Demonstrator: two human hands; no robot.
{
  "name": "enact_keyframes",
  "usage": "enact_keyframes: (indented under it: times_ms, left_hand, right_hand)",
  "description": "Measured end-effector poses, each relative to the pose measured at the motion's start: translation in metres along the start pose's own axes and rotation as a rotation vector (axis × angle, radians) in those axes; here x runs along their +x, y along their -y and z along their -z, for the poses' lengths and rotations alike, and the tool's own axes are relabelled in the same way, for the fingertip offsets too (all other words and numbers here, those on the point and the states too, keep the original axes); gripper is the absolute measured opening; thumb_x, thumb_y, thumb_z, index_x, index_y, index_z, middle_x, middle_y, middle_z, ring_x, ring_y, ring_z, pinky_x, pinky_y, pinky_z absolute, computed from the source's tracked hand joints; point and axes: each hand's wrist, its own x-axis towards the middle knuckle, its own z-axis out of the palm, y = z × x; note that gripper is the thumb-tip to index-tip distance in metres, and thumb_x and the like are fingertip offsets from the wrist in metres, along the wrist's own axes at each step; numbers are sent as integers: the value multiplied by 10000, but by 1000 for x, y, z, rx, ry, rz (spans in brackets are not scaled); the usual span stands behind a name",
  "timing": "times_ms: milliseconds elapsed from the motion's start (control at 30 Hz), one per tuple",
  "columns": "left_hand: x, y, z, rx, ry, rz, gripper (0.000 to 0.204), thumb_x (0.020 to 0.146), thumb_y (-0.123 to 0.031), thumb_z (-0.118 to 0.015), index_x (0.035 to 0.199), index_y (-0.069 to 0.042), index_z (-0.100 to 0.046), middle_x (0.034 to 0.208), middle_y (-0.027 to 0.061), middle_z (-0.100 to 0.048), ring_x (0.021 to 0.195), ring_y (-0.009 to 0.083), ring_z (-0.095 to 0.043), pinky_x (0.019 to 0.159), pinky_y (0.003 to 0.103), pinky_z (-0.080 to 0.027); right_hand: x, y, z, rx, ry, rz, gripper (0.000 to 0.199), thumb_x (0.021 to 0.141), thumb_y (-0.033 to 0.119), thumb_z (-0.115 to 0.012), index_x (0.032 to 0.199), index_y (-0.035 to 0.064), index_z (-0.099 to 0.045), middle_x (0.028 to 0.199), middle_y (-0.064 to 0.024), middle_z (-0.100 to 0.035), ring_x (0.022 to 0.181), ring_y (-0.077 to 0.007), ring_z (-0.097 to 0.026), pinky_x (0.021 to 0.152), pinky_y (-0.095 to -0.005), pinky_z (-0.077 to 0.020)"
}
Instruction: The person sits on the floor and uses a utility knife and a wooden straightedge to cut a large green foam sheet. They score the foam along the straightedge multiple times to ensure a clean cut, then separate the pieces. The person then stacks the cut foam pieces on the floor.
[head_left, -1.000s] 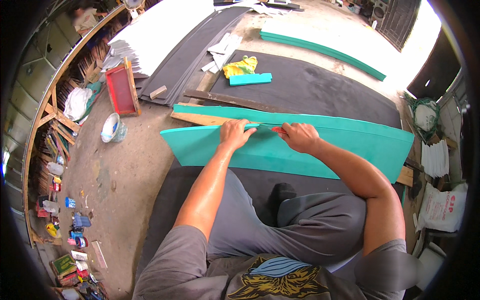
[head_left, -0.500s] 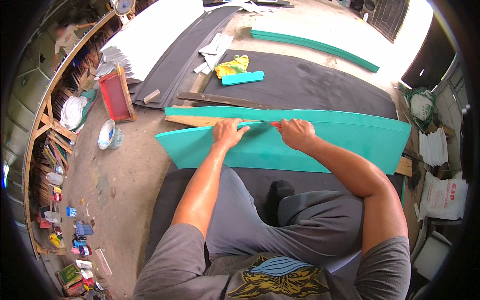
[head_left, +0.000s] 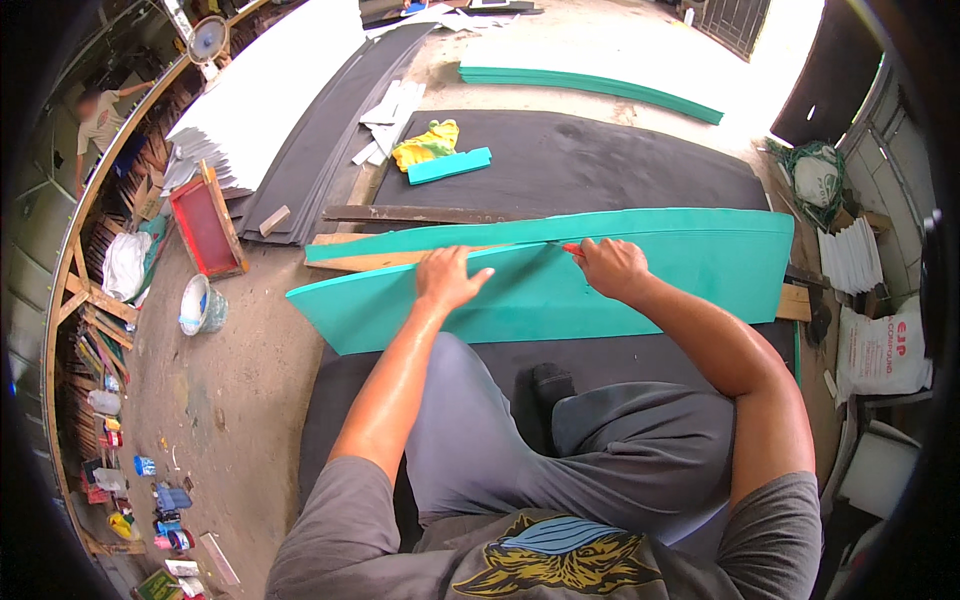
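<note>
Off to my left a red-framed screen (head_left: 205,225) leans by a white tub (head_left: 201,305) on the concrete floor (head_left: 240,400). Ahead lie a yellow rag (head_left: 428,145) and a small teal block (head_left: 449,165) — both on the black mat (head_left: 600,170). Farther off, a long green strip (head_left: 590,85). At my right — a white sack (head_left: 882,350) and stacked white sheets (head_left: 850,255).

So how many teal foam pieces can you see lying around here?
3. A big teal sheet under both hands, a long teal strip far off on the floor, and a small teal block beside a yellow cloth. Others may be hidden.
</note>
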Motion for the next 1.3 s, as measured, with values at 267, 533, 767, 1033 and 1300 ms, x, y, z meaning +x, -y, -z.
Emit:
enact_keyframes:
  times_ms: [267,533,767,1033,1300]
  left_hand:
    - [30,-60,-23,-87,-7,-22,464,910,-518,-741,1152,-121,-739,1075,90,-771,1053,308,-693,941,443,-524]
    - [28,-53,-28,-98,-9,-4,473,913,-574,-716,1163,-175,-763,1032,95,-782,1039,301,-699,932,447,-519]
    - [29,-60,-27,-93,-46,18,404,893,-577,-736,1074,-225,-817,941,76,-783,961,284,-707,878,432,-538]
    - [29,-57,-27,-99,-90,-11,381,889,-575,-739,1078,-255,-823,942,47,-786,950,274,-710,869,425,-547]
    - [34,-54,-29,-102,-63,-11,388,896,-573,-732,1060,-233,-819,956,53,-786,969,294,-713,858,434,-556]
  right_hand:
    - [-3,5,7,20,8,-34,418,1111,394,-469,1092,40,-691,893,-149,-768,862,-325,-773,697,-471,-616]
    - [-21,11,17,-6,7,-21,420,1111,399,-464,1081,47,-690,879,-153,-762,853,-334,-771,703,-483,-616]
    - [-12,11,6,20,-60,-1,426,1105,389,-478,1052,35,-706,864,-154,-768,832,-332,-776,670,-471,-622]
    - [2,10,6,21,-8,-57,412,1093,375,-514,1029,36,-741,870,-153,-777,848,-321,-783,678,-466,-626]
    - [3,-4,9,0,-6,-88,418,1098,368,-506,998,47,-755,877,-145,-780,864,-313,-784,691,-452,-623]
